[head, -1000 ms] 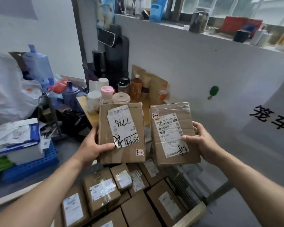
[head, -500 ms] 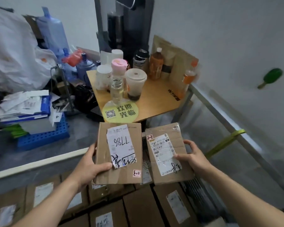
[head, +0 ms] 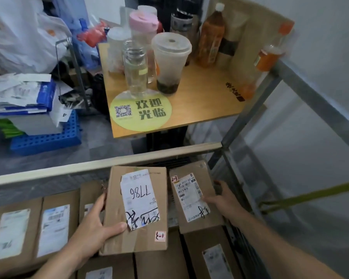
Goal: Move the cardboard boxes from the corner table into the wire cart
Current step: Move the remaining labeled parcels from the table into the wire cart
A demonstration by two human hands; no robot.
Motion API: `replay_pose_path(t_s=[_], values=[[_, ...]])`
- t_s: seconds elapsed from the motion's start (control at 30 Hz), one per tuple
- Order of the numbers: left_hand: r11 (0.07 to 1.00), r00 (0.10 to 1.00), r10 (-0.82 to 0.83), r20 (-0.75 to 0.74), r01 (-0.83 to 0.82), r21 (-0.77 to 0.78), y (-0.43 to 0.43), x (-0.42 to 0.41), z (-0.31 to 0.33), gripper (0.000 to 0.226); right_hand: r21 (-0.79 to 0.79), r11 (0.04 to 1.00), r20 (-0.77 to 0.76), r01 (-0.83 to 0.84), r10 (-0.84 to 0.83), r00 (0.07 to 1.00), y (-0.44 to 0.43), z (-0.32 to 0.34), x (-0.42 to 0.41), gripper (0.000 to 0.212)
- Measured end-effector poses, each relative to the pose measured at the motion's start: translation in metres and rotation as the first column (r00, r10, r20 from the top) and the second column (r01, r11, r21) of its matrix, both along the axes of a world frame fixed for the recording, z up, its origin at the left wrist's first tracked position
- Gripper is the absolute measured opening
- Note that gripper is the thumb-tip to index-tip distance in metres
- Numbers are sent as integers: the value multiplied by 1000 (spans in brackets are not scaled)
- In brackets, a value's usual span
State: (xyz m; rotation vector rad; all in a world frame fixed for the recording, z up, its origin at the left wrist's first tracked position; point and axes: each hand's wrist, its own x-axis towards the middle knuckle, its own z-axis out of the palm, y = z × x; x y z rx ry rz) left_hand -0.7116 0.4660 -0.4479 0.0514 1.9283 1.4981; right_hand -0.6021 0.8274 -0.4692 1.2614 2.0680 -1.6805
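My left hand (head: 95, 224) grips a flat cardboard box (head: 117, 214) with a white label reading 7786, thumb on its face. My right hand (head: 225, 200) holds a smaller cardboard box (head: 206, 216) with a barcode label, thumb on top and fingers along its right edge. Both boxes are low inside the wire cart (head: 101, 164), just above several labelled boxes (head: 54, 220) packed there. The wooden corner table (head: 206, 101) stands just beyond the cart's far rail, with bottles and cups on it.
A glass jar (head: 134, 71), a plastic cup (head: 169, 61) and drink bottles (head: 210, 35) crowd the table. A blue crate (head: 46, 137) with papers sits at the left. The cart's metal frame (head: 314, 101) and a green strap (head: 310, 196) run along the right by the wall.
Both hands have lowered the two boxes from chest height down into the cart. The view has tilted down, so the table now looks closer and higher in the frame.
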Motion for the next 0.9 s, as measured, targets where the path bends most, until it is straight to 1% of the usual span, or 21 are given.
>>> replay_pose_path(t_s=[0.17, 0.2, 0.27, 0.3, 0.33, 0.37, 0.4, 0.47, 0.5, 0.53, 0.57, 0.6, 0.63, 0.67, 0.73, 0.77, 0.83, 0.9], values=[[998, 999, 8, 40, -10, 62, 18, 1, -26, 118, 32, 997, -20, 69, -68, 997, 24, -36, -15, 90], [998, 999, 8, 40, -10, 65, 22, 2, -30, 115, 25, 996, -33, 91, -90, 995, 29, -41, -17, 85], [998, 999, 2, 35, -4, 69, 29, 3, -37, 107, 19, 992, -65, 124, -123, 990, 37, -49, -19, 63], [997, 999, -4, 42, 1, 77, 33, 4, -39, 105, 43, 990, -80, 135, -131, 988, 40, -53, -20, 55], [996, 999, -9, 53, 4, 84, 36, 5, -41, 105, 102, 985, -87, 139, -131, 988, 42, -58, -20, 50], [996, 998, -11, 63, 6, 86, 39, 6, -43, 105, 205, 971, -79, 124, -110, 991, 43, -63, -19, 46], [996, 998, -7, 65, 2, 84, 42, 6, -43, 105, 334, 939, -64, 79, -61, 996, 41, -65, -18, 48], [997, 999, 4, 54, -8, 73, 46, 8, -43, 104, 565, 823, -58, -55, 107, 993, 29, -68, -16, 63], [997, 999, 9, 49, -13, 71, 47, 9, -42, 104, 657, 737, -17, -157, 223, 975, 20, -68, -16, 71], [997, 999, 14, 47, -17, 72, 50, 11, -42, 104, 731, 622, 74, -280, 336, 939, 11, -69, -17, 80], [997, 999, 14, 46, -18, 74, 52, 13, -42, 103, 772, 492, 193, -403, 422, 886, 3, -70, -19, 87], [997, 999, 12, 46, -15, 74, 53, 15, -42, 103, 773, 390, 291, -500, 483, 826, -4, -73, -22, 93], [997, 999, 8, 52, -12, 76, 54, 17, -41, 102, 752, 327, 355, -572, 529, 771, -9, -76, -26, 95], [997, 998, 7, 64, -12, 80, 55, 18, -40, 102, 730, 288, 394, -619, 563, 726, -12, -80, -28, 93], [996, 996, 5, 85, -13, 89, 56, 18, -39, 100, 713, 232, 445, -662, 579, 683, -10, -84, -31, 82], [996, 996, 7, 91, -15, 90, 57, 18, -39, 99, 708, 219, 469, -671, 565, 679, -6, -84, -30, 79], [996, 995, 15, 99, -24, 88, 59, 18, -38, 98, 698, 222, 508, -680, 517, 689, 4, -81, -22, 83], [996, 994, 22, 103, -32, 88, 64, 18, -38, 100, 712, 246, 477, -658, 518, 710, 10, -76, -14, 77]])
